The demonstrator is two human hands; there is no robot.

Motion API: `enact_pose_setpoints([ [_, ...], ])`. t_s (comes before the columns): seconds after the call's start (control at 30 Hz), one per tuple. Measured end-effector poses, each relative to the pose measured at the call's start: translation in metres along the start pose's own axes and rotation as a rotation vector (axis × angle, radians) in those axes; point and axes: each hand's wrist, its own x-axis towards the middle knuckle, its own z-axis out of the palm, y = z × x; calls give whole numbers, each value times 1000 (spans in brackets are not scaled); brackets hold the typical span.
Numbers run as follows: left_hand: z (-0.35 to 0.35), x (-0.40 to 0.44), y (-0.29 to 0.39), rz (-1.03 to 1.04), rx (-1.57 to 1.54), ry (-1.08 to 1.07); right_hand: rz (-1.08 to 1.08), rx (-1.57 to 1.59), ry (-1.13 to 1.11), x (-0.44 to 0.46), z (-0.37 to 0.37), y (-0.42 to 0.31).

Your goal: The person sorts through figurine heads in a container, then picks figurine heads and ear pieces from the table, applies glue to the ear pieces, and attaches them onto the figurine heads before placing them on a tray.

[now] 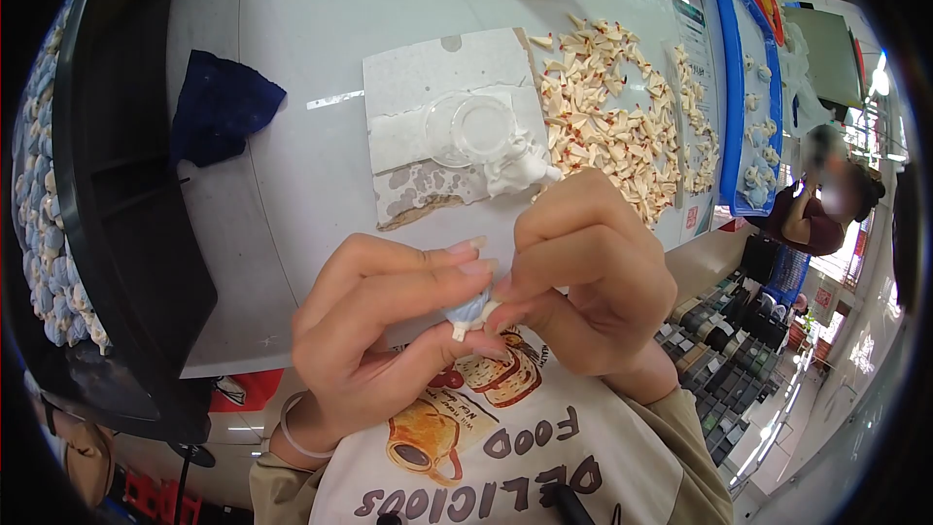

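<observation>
Okay so, everything's laid out around a worn piece of cardboard (pixel 408 83) on the white table (pixel 292 194). Both hands are up close on the wearer's side of that cardboard, with a little blue-and-cream piece (pixel 470 311) between them. The left hand (pixel 369 316) has it pinched, fingers above and thumb below, and the right hand (pixel 598 272) is pinching its right end with thumb and index finger, other fingers curled in. Fingertips cover a lot of it, so I can't make out the full shape.

On the cardboard itself there's a clear round dish (pixel 483 124), and a lumpy white thing (pixel 515 167) right beside it at the near right corner. Just right of the cardboard is a big scatter of cream pointy bits (pixel 612 126), some with red ends, and well past those sits a blue tray (pixel 736 117). Left of the cardboard you've got a dark blue cloth (pixel 224 102), then a black bin (pixel 136 156) further out.
</observation>
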Motion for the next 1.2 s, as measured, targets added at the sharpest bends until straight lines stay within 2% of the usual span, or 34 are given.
enact_pose_setpoints([
  [0.17,0,0,0,13,9,-23,35,2,27,-1,0,-5],
  [0.23,5,-1,3,-100,-130,84,63,-46,37,-5,-9,-6],
  [0.3,8,-4,-2,-96,-203,99,75,-184,225,-9,-26,1],
  [0.37,6,-5,-2,-95,-255,116,182,-434,249,-13,-58,14],
  [0.5,7,-2,-1,-126,-303,95,227,-650,97,-21,-70,22],
  [0.57,8,-2,-1,-136,-299,98,225,-644,-10,-24,-64,26],
  [0.7,9,-3,-1,-122,-255,104,168,-627,137,-22,-59,37],
  [0.9,8,-3,-2,-111,-278,94,1,-669,200,-19,-65,43],
  [1.0,9,-3,-1,-111,-287,94,77,-573,296,-21,-66,42],
  [1.13,9,-2,-1,-108,-286,98,50,-563,267,-20,-71,38],
  [1.2,8,-2,-2,-102,-277,93,117,-401,295,-22,-71,37],
])
